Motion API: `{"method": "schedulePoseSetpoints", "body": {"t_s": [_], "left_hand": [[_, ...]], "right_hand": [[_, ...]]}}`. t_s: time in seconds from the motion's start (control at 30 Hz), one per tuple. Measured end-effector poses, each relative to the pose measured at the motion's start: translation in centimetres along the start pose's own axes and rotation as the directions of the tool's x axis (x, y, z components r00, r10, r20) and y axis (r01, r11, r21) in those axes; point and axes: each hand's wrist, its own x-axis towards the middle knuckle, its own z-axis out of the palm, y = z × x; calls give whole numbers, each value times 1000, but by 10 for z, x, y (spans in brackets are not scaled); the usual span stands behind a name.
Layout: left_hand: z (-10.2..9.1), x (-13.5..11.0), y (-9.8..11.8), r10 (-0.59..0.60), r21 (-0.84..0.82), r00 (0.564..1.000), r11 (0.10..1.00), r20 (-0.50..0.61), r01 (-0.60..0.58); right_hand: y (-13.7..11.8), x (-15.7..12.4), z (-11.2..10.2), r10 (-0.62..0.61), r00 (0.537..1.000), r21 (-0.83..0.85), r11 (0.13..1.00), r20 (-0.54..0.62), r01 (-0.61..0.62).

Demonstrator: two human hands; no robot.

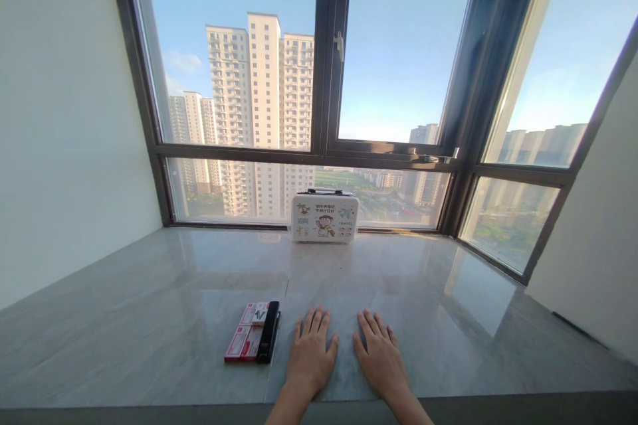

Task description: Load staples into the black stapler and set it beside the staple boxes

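Note:
My left hand (310, 353) lies palm down on the grey marble-look sill (174, 319), fingers stretched out and holding nothing. Beside it, my right hand (381, 355) rests flat the same way, also without anything in it. Just left of my left hand is a black stapler (269, 333), lying along the right side of some red and white boxes (242, 335). A small box with a picture of staples (260, 314) sits at the upper end of those boxes, against the stapler. Neither hand touches these things.
A white case with cartoon prints and a dark handle (325, 218) stands upright at the back, against the window. Dark window frames (239, 154) border the sill behind, with a white wall (64, 113) on the left. The sill's front edge (149, 406) runs beneath my wrists.

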Motion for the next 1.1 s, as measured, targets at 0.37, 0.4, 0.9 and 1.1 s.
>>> {"method": "schedulePoseSetpoints", "body": {"t_s": [0.37,0.4,0.9,1.1], "left_hand": [[-4,-3,1,-12,-22,1000,1000,13,12],[-5,-3,1,-12,-22,1000,1000,12,12],[-6,-5,2,2,15,999,1000,48,-3],[-7,-14,6,13,-5,1000,1000,27,-13]], "right_hand": [[0,0,-3,8,1000,-2,1000,-4,-8],[0,0,-4,9,1000,4,1000,-2,-9],[7,0,-3,49,999,117,992,-19,-47],[-6,2,-12,127,992,325,937,15,-125]]}}
